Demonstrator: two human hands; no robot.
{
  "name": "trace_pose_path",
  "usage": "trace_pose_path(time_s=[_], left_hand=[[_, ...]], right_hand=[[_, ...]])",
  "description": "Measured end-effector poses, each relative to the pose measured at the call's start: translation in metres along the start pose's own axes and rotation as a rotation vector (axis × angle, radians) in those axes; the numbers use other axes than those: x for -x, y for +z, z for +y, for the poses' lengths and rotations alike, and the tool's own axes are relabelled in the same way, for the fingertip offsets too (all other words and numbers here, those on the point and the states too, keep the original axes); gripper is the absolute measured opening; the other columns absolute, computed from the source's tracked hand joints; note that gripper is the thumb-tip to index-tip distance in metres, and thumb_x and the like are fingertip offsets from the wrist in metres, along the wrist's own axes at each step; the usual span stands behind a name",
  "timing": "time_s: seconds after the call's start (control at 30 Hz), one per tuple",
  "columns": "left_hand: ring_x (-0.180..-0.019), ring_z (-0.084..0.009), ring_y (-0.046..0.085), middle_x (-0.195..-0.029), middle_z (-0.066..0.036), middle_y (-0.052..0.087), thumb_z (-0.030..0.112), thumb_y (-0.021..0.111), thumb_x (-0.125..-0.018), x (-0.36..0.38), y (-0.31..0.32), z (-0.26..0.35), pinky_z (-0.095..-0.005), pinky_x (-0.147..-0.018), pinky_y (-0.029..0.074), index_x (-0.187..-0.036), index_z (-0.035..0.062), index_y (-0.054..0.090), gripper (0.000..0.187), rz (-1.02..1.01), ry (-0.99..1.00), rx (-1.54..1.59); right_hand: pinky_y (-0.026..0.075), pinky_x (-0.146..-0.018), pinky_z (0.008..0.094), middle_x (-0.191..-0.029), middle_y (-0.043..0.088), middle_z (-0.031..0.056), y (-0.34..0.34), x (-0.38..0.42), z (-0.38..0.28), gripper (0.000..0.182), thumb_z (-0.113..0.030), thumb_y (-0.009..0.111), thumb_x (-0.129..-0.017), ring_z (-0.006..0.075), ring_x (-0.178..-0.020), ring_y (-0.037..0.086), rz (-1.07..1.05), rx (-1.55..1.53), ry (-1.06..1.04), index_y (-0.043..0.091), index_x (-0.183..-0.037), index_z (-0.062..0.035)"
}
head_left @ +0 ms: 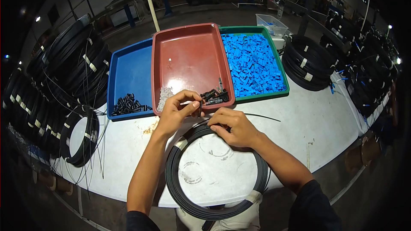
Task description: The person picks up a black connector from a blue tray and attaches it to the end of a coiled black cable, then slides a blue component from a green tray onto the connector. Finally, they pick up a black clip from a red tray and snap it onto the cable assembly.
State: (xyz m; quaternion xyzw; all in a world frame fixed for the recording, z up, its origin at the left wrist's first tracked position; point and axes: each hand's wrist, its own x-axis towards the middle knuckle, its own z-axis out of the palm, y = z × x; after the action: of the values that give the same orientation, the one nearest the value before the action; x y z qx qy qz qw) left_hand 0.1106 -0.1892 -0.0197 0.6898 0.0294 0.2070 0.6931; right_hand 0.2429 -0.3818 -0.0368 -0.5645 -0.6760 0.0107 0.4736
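A coil of black cable (174, 175), bound with pale tape, lies over the front edge of the white table. My left hand (177, 109) is closed, thumb against fingers, on a small dark part (200, 108) above the coil's far side. My right hand (234, 126) is closed on the black cable at the top of the coil, its fingertips partly hiding what they pinch. A loose cable end (265, 117) sticks out to the right behind it. Just beyond both hands, the red tray (188, 55) holds black connector parts (214, 97) and small clear pieces (165, 96).
A blue tray (130, 66) with black pieces (127, 105) stands left of the red one. The green tray (280, 66) on the right holds many blue clips (252, 64). More cable coils (77, 60) are stacked at the left, others (309, 64) at the right.
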Motion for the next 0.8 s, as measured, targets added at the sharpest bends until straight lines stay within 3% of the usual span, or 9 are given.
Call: trace_pose_path(time_s=[0.07,0.1,0.23,0.27,0.33,0.47,0.57,0.67,0.8], left_hand=[[-0.084,-0.0150,0.070,-0.104,-0.010,0.069,0.011,0.070,-0.097,0.011,0.005,-0.001,-0.0267,-0.070,0.053,-0.109,0.0026,0.064,0.016,0.018,-0.005,-0.015],[-0.085,-0.0150,0.070,-0.106,-0.009,0.069,0.009,0.071,-0.095,0.016,0.008,-0.005,-0.0267,-0.073,0.054,-0.110,0.0021,0.063,0.018,0.040,0.020,0.017],[-0.090,-0.0129,0.068,-0.108,-0.008,0.067,0.002,0.076,-0.089,0.024,0.012,-0.015,-0.0275,-0.082,0.055,-0.113,0.0015,0.061,0.029,0.081,0.094,0.008],[-0.091,-0.0123,0.067,-0.108,-0.007,0.067,0.000,0.077,-0.087,0.026,0.014,-0.018,-0.0276,-0.084,0.055,-0.114,0.0017,0.061,0.031,0.097,0.116,-0.049],[-0.085,-0.0075,0.066,-0.104,-0.006,0.069,0.000,0.077,-0.087,0.027,0.019,-0.020,-0.0243,-0.080,0.054,-0.114,-0.0011,0.062,0.031,0.124,0.152,-0.049],[-0.086,-0.0128,0.070,-0.102,-0.010,0.073,0.001,0.074,-0.087,0.031,0.025,-0.014,-0.0268,-0.076,0.056,-0.122,0.0008,0.064,0.035,0.123,0.291,-0.337],[-0.085,-0.0157,0.072,-0.104,-0.013,0.074,0.003,0.072,-0.089,0.033,0.025,-0.008,-0.0275,-0.071,0.057,-0.122,0.0010,0.067,0.034,0.090,0.270,-0.465],[-0.071,-0.0117,0.070,-0.101,-0.013,0.074,0.002,0.072,-0.089,0.034,0.025,-0.008,-0.0259,-0.065,0.056,-0.121,-0.0034,0.066,0.032,0.060,0.297,-0.515],[-0.071,-0.0117,0.070,-0.099,-0.011,0.074,0.003,0.073,-0.088,0.034,0.026,-0.006,-0.0248,-0.066,0.055,-0.115,-0.0042,0.067,0.029,0.061,0.263,-0.476]], right_hand=[[0.053,-0.061,0.0294,-0.091,0.068,0.0097,-0.001,-0.001,-0.001,0.010,-0.002,0.071,-0.087,0.0195,-0.072,0.066,0.026,0.003,0.019,0.073,-0.096,-0.0013],[0.054,-0.071,0.0377,-0.089,0.067,0.0121,-0.002,-0.001,-0.004,0.010,-0.003,0.070,-0.086,0.0283,-0.079,0.067,0.010,-0.025,0.072,0.071,-0.095,0.0002],[0.053,-0.070,0.0372,-0.089,0.067,0.0120,-0.002,0.000,-0.003,0.012,-0.003,0.071,-0.084,0.0277,-0.078,0.066,-0.028,-0.041,0.131,0.072,-0.096,-0.0004],[0.054,-0.066,0.0327,-0.091,0.068,0.0105,-0.001,0.000,0.000,0.012,-0.002,0.072,-0.085,0.0229,-0.076,0.067,-0.009,-0.019,0.077,0.073,-0.097,-0.0010],[0.054,-0.063,0.0282,-0.092,0.070,0.0089,-0.001,-0.001,0.002,0.012,-0.002,0.073,-0.086,0.0182,-0.074,0.067,0.010,0.001,0.029,0.075,-0.097,-0.0016],[0.054,-0.064,0.0288,-0.092,0.070,0.0088,-0.001,0.000,0.000,0.012,-0.002,0.074,-0.085,0.0181,-0.076,0.068,0.010,-0.002,0.040,0.075,-0.097,-0.0018],[0.055,-0.067,0.0309,-0.092,0.071,0.0100,-0.003,0.000,-0.003,0.012,-0.002,0.075,-0.085,0.0210,-0.077,0.069,-0.014,-0.001,0.058,0.075,-0.096,-0.0019],[0.055,-0.070,0.0332,-0.091,0.071,0.0113,-0.002,0.000,-0.003,0.012,-0.002,0.075,-0.084,0.0245,-0.079,0.069,-0.032,0.003,0.046,0.075,-0.096,-0.0017],[0.055,-0.071,0.0371,-0.090,0.069,0.0130,-0.003,-0.001,-0.006,0.013,0.001,0.072,-0.083,0.0289,-0.080,0.068,-0.026,-0.009,0.039,0.074,-0.097,-0.0007]])
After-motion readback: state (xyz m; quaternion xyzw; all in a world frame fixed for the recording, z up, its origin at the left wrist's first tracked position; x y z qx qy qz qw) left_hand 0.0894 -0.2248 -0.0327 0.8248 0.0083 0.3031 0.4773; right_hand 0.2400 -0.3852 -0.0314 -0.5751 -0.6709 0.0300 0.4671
